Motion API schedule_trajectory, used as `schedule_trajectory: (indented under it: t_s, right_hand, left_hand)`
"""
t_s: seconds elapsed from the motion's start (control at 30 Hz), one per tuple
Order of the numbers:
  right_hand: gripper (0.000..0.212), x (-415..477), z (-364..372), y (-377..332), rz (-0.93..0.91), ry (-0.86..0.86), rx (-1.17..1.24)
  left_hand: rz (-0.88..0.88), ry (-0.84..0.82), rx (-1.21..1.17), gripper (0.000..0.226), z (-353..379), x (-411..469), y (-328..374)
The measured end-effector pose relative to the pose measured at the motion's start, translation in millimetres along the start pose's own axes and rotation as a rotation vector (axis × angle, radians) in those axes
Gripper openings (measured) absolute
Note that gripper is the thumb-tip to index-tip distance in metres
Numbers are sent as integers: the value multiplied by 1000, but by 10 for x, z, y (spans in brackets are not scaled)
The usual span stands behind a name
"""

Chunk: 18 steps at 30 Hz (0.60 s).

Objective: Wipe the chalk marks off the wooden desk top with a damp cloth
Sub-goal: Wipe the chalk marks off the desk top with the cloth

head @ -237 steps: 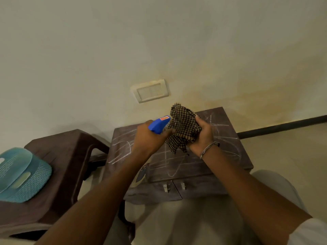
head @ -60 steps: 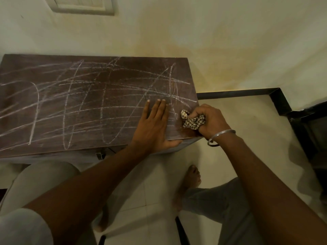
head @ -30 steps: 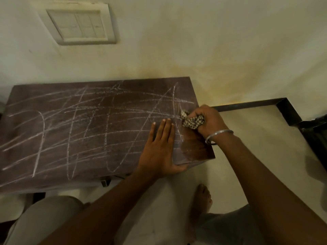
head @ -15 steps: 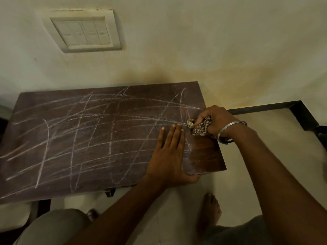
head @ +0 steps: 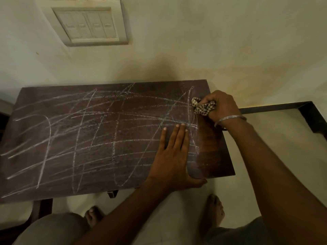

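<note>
A dark wooden desk top (head: 74,106) fills the middle of the head view, crossed by many white chalk marks (head: 99,131). My right hand (head: 222,105) grips a bunched checked cloth (head: 203,107) and holds it against the desk's far right edge. My left hand (head: 174,152) lies flat on the top near the front right corner, fingers straight, thumb hooked over the front edge. The strip of wood (head: 210,152) between my hands is darker, with almost no chalk on it.
A white switch plate (head: 90,23) is on the wall behind the desk. A dark skirting strip (head: 276,106) runs along the floor to the right. My bare feet (head: 215,209) and knees are below the desk's front edge. Dark furniture (head: 3,121) stands at the left.
My right hand has carried the cloth along the right edge from the front corner toward the wall, leaving cleaner wood behind it. My left hand stays flat on the desk.
</note>
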State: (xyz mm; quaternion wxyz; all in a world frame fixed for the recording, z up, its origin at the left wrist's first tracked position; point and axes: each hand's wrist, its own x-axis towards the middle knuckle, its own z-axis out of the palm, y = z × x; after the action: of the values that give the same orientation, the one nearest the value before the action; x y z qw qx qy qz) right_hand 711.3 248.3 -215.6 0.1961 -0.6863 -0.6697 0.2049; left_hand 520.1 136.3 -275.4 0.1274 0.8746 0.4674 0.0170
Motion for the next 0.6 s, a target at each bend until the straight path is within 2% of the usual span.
schedule_trajectory:
  t_s: [0.03,0.13,0.17,0.27,0.3,0.37,0.47,0.53,0.6]
  right_hand:
    - [28,36,-31,-5,13,-53,-13]
    - [31,123,-169,-31,102,-353,-47]
    - [32,154,-153,-35,95,-336,-39]
    - [36,203,49,-12,41,0,-19]
    - [35,233,101,-2,50,63,-14]
    - [34,301,68,18,77,-6,-11]
    - [36,369,-124,-15,97,-272,-34]
    - [30,366,-58,-30,83,-188,-42]
    - [24,324,111,-46,45,50,-110]
  left_hand:
    - [-2,-10,-4,139,-7,3,4]
    - [-8,-27,-13,140,-10,5,5]
    - [-12,-25,-16,140,-14,10,-1]
    - [-8,-28,-11,141,-25,21,-2]
    - [-5,-29,-9,142,-37,25,-10]
    - [6,-31,-3,144,-62,39,-39]
    - [22,-46,6,147,-103,79,-97]
    - [13,-66,21,149,-112,93,-119]
    - [8,-79,37,151,-129,101,-118]
